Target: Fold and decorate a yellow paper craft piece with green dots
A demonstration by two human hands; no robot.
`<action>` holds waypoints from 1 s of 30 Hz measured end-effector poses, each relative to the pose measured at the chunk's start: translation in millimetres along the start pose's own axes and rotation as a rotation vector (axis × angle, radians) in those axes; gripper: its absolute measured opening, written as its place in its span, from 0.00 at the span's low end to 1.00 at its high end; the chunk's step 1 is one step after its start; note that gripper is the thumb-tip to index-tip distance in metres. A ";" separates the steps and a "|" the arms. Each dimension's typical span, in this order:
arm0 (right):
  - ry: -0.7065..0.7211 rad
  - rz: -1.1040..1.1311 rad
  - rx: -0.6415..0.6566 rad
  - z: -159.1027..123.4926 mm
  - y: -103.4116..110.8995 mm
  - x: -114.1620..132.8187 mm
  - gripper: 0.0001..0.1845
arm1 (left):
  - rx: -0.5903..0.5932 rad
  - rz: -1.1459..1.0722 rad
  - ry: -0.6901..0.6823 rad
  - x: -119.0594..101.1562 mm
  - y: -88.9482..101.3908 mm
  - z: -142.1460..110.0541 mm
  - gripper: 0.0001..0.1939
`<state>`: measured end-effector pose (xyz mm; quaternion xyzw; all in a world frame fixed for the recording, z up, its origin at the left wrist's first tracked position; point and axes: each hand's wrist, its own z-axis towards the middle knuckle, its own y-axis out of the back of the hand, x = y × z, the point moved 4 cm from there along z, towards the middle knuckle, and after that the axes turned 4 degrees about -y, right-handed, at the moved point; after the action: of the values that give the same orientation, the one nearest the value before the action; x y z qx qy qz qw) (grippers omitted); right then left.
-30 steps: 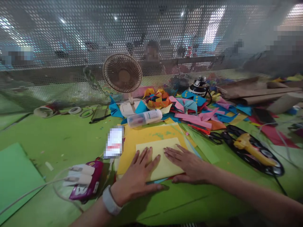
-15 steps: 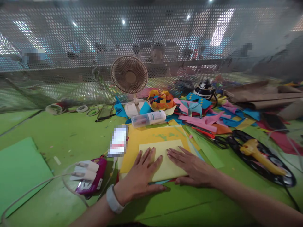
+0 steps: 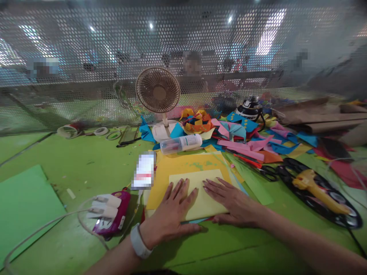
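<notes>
A pale yellow sheet of paper, which looks folded, lies on a stack of coloured sheets topped by a larger orange-yellow paper. My left hand rests flat on its left part, fingers spread and a light band at the wrist. On the right part lies my right hand, palm down with the fingers stretched out. Both thumbs reach past the near edge of the pale sheet. What lies under the palms is hidden.
Left of the stack are a phone on a cable and a purple power strip. Behind stand a fan and a clear bottle. Scissors, a yellow glue gun on a black tray and paper scraps lie right.
Both hands stay flat on the pale yellow paper with no clear movement. The whole view has shifted very slightly.
</notes>
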<state>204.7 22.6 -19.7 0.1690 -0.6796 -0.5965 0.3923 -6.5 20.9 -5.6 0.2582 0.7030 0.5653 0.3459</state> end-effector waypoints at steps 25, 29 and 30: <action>0.008 -0.063 -0.016 -0.6 -5.6 0.3 0.46 | 0.058 0.081 -0.172 -20.9 -5.7 8.9 0.26; 0.010 -0.073 -0.021 -1.9 -5.2 0.4 0.45 | 0.068 0.035 -0.235 -30.6 -5.1 5.3 0.27; 0.007 -0.078 -0.016 -2.8 -4.5 0.3 0.45 | 0.047 0.019 -0.248 -32.4 -3.5 3.8 0.29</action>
<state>205.5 19.5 -23.8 0.1942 -0.6662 -0.6161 0.3726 16.9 -2.1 -3.2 0.3408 0.6652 0.5158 0.4187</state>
